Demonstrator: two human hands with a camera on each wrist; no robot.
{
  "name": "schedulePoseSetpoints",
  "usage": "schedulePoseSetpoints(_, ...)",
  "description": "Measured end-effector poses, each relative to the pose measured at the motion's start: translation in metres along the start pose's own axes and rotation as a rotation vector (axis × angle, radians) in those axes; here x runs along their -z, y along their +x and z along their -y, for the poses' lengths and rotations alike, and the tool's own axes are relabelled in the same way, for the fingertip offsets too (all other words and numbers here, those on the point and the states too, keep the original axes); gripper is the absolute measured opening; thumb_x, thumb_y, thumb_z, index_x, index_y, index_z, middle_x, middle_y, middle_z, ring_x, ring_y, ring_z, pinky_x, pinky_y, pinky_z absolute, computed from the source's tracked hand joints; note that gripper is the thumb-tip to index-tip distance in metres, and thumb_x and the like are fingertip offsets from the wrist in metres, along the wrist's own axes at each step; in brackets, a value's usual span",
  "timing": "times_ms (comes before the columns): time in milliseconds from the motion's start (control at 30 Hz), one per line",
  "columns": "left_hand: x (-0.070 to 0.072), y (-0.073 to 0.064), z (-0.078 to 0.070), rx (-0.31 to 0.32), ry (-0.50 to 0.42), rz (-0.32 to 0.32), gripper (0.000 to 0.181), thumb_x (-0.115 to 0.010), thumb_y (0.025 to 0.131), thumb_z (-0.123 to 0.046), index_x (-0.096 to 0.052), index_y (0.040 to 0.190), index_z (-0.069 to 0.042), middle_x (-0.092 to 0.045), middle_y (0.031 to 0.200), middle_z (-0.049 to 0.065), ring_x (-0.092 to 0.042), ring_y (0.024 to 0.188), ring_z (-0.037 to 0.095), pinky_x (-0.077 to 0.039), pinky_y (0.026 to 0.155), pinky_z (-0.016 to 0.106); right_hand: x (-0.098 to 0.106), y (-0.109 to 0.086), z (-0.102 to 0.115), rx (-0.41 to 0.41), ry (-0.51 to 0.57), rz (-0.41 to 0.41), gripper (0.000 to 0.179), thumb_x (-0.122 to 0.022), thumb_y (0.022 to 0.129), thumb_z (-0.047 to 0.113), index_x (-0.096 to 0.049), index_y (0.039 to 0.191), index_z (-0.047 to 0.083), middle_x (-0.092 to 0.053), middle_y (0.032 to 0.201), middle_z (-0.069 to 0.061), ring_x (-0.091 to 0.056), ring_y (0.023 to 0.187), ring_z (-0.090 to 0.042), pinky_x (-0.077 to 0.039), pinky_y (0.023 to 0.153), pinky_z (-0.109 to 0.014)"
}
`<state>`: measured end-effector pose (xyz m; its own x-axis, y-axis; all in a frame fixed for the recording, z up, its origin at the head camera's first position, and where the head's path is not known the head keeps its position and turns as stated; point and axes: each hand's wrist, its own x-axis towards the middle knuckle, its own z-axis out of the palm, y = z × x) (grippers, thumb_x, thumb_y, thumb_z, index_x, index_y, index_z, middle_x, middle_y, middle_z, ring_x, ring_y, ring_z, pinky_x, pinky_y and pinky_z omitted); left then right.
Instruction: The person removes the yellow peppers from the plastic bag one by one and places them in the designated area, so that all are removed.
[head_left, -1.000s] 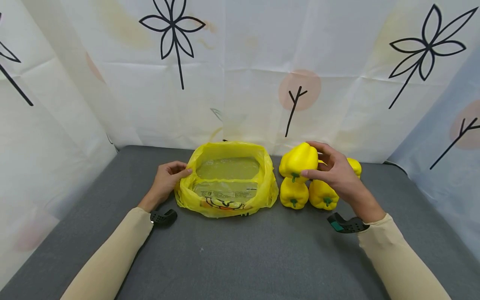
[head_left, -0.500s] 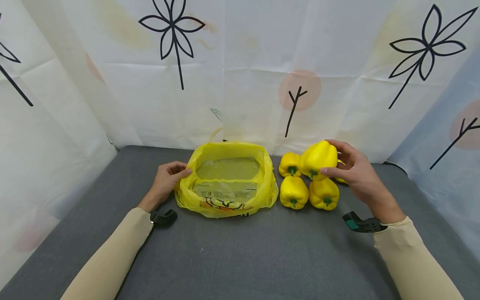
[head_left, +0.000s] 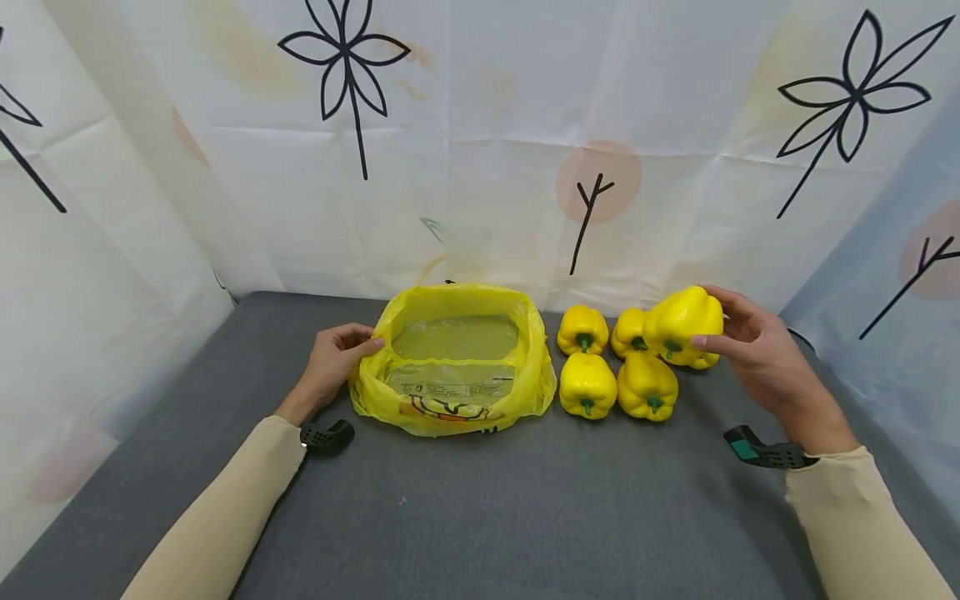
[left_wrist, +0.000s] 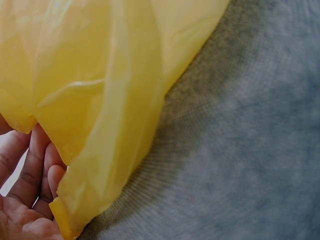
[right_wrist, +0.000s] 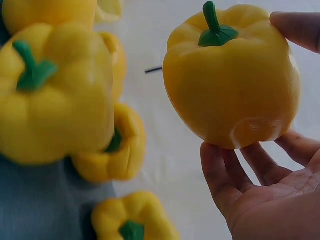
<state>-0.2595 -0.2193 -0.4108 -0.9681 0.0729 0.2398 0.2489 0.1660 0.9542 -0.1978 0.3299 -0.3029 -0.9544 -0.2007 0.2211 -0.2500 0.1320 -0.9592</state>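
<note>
A yellow plastic bag (head_left: 450, 421) stands with its mouth spread wide near the back of the table. My left hand (head_left: 333, 362) pinches the left side of its rim; in the left wrist view the thin plastic (left_wrist: 110, 100) covers part of the fingers (left_wrist: 35, 165). With thumb and fingertips, my right hand (head_left: 772, 367) holds a yellow bell pepper (head_left: 686, 318), green stem toward me. The right wrist view shows this bell pepper (right_wrist: 232, 85) up close. It overlaps another yellow bell pepper (head_left: 705, 361) in the head view, hiding most of it.
Several more yellow bell peppers (head_left: 588, 386) stand in rows to the right of the bag. Grey cloth (head_left: 480, 508) covers the table. A white printed curtain (head_left: 480, 183) rises along the back edge, with more fabric at both sides.
My right hand has carried the held bell pepper rightward, from over the back-left pepper to the right end of the group. The left hand and the bag have stayed put.
</note>
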Motion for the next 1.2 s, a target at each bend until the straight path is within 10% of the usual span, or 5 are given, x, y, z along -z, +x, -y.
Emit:
schedulePoseSetpoints(767,0.0,0.0,-0.001,0.017,-0.013,0.007,0.032,-0.07,0.097,-0.011,-0.064,0.114,0.016,-0.066,0.089,-0.004,-0.06,0.081,0.011,-0.053,0.07,0.02,0.047,-0.029,-0.04,0.029,0.087,0.036,0.059,-0.047,0.101,-0.013,-0.038,0.154,0.011,-0.044,0.142,0.007,-0.05,0.119,-0.003,-0.044,0.092,-0.011)
schedulePoseSetpoints(1200,0.0,-0.001,-0.001,0.01,-0.015,0.01,0.033,-0.07,0.097,-0.011,-0.064,0.114,0.017,-0.066,0.09,-0.004,-0.06,0.082,0.011,-0.053,0.071,0.019,0.065,-0.039,-0.057,-0.037,-0.052,0.141,0.057,-0.047,0.101,-0.011,-0.042,0.152,0.015,-0.049,0.14,0.009,-0.054,0.117,-0.003,-0.046,0.09,-0.013)
